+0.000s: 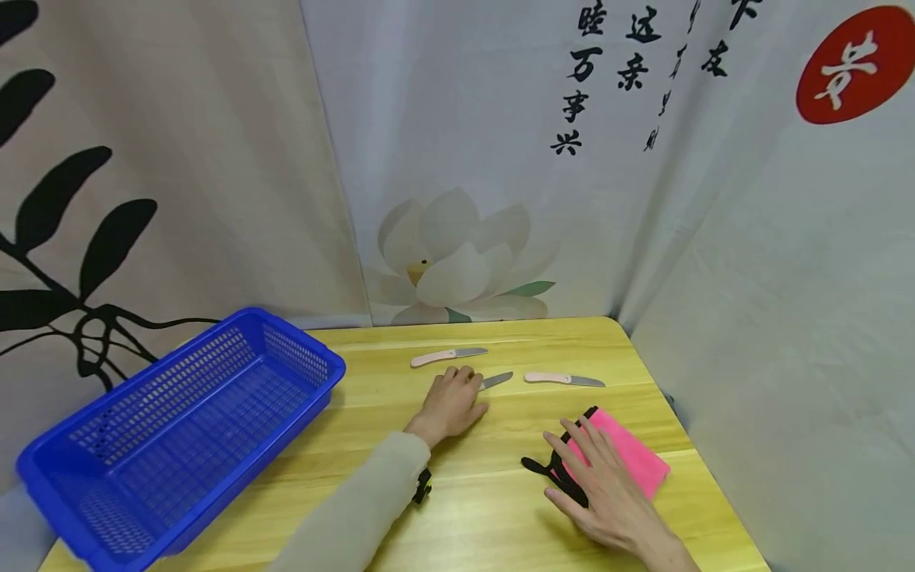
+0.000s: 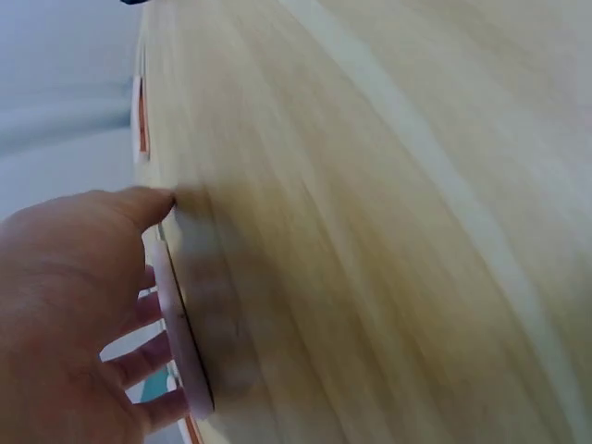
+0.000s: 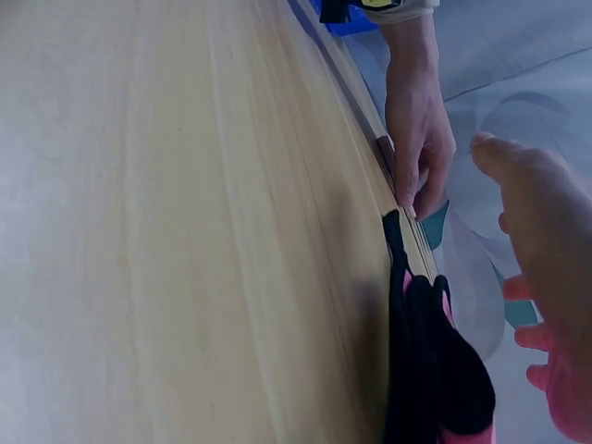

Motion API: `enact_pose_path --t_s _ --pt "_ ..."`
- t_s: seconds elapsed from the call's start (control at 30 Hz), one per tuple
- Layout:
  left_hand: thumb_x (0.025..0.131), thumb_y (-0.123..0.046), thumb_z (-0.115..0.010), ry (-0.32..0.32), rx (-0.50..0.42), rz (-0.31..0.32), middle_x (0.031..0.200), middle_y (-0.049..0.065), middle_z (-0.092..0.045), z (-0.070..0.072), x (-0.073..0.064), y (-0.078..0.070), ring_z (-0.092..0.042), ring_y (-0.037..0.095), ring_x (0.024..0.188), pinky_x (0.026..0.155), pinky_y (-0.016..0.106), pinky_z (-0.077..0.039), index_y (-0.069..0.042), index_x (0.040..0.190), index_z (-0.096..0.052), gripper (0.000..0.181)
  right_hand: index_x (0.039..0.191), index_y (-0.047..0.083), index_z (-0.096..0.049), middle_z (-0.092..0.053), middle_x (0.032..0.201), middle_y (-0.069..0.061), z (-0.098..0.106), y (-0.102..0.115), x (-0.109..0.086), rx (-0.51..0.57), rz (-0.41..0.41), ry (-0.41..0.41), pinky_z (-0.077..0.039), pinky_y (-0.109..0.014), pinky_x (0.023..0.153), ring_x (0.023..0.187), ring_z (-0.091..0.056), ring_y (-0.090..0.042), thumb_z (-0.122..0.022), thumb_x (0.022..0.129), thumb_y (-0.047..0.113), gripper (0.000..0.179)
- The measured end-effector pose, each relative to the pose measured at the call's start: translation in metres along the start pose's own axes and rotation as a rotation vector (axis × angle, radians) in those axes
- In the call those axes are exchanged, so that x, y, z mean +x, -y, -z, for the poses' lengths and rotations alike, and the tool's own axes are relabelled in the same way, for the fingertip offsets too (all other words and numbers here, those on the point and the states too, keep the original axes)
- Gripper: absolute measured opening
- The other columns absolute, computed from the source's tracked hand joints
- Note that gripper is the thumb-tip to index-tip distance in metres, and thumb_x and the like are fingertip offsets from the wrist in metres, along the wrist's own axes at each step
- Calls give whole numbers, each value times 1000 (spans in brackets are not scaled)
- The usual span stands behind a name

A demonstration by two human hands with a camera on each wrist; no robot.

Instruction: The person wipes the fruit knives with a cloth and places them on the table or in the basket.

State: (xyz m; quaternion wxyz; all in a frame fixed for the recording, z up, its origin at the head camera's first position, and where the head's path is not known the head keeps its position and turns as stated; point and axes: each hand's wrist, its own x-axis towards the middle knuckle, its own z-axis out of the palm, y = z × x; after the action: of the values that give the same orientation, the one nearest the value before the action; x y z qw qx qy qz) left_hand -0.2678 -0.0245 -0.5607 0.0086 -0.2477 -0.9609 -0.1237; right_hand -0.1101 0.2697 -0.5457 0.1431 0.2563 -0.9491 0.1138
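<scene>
A pale wooden worktop (image 1: 500,520) is seen from above, with 3 small knives laid near its far edge. The far knife (image 1: 449,357), pale pink in the handle, is placed closest to that edge, and the right knife (image 1: 565,380) is set towards the far right corner; both blades are pointed right. Between them and slightly nearer, the middle knife (image 1: 496,380) is partly covered by the left hand (image 1: 449,403), its blade left showing past the fingers. In the left wrist view, the fingers are held along the far side of this knife's handle and the thumb is held apart from them; whether the handle is firmly gripped cannot be told. The left arm is clothed in a pale sleeve (image 1: 357,508). Near the right edge, a bright pink pouch (image 1: 639,453) with black trim and a black strap (image 1: 565,475) is partly hidden by the right hand (image 1: 604,496), which is spread wide with nothing grasped; whether the pouch is touched cannot be told. Along the left edge, a blue openwork basket (image 1: 179,445) is set at a slant. The background is filled by pale curtains (image 1: 750,318), printed with a white flower (image 1: 461,270).
</scene>
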Motion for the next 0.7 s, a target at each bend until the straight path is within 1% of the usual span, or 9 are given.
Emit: enact_pose_path --t_s 0.07,0.17,0.3,0.4,0.43,0.53,0.63,0.67,0.7 --pt "112 -44 -70 -10 16 6 149 11 -67 -3 4 -2 -63 33 132 108 53 -57 -11 149 -69 49 173 28 -47 -48 177 -15 2 -3 -1 -8 -12 1 14 -22 140 160 -47 -51 -79 103 48 79" --pt "113 -43 -70 -21 38 25 145 9 -68 -6 8 -5 -64 31 128 107 52 -57 -11 145 -72 45 174 30 -44 -47 178 -16 4 -6 -2 -24 -18 4 15 -23 140 159 -48 -52 -79 104 48 81" --pt "114 -37 -70 -56 36 40 139 11 -70 -9 9 -6 -66 30 122 105 51 -57 -9 135 -76 35 174 27 -45 -48 176 -17 6 -11 -1 -47 -6 -8 16 -24 140 159 -47 -52 -80 103 47 82" --pt "113 -27 -71 -114 6 16 130 14 -72 -11 8 -6 -67 30 113 98 49 -59 -5 125 -78 26 172 24 -48 -50 174 -19 8 -15 -2 -50 -8 -24 15 -24 140 158 -45 -53 -81 102 46 81" --pt "114 -27 -69 -155 3 -10 127 14 -72 -16 8 -1 -67 29 109 94 47 -59 -5 123 -79 26 172 23 -49 -50 174 -19 8 -16 -2 -51 -11 -28 14 -24 140 158 -45 -53 -81 102 45 80" --pt "113 -21 -71 -212 -7 -39 119 15 -73 -16 6 1 -68 28 102 88 46 -61 -2 119 -81 22 170 21 -52 -51 173 -19 10 -19 -2 -48 -24 -36 14 -23 140 158 -44 -52 -80 102 45 77" --pt "113 -20 -71 -213 12 -46 119 15 -75 -16 4 2 -69 28 102 88 44 -63 -2 120 -81 22 169 21 -53 -51 173 -18 11 -22 -2 -46 -38 -32 16 -21 139 158 -45 -52 -79 103 46 75" --pt "111 -18 -73 -188 22 -33 119 16 -75 -10 1 -2 -70 29 102 88 45 -64 -1 120 -81 20 168 21 -54 -52 173 -18 12 -23 -2 -45 -43 -32 16 -20 138 158 -45 -53 -80 103 46 75" --pt "112 -19 -73 -179 38 -37 120 16 -75 -10 0 -2 -70 29 103 88 44 -64 -3 121 -81 20 168 21 -54 -52 172 -18 12 -24 -2 -46 -48 -31 17 -20 137 157 -45 -53 -80 103 47 74"
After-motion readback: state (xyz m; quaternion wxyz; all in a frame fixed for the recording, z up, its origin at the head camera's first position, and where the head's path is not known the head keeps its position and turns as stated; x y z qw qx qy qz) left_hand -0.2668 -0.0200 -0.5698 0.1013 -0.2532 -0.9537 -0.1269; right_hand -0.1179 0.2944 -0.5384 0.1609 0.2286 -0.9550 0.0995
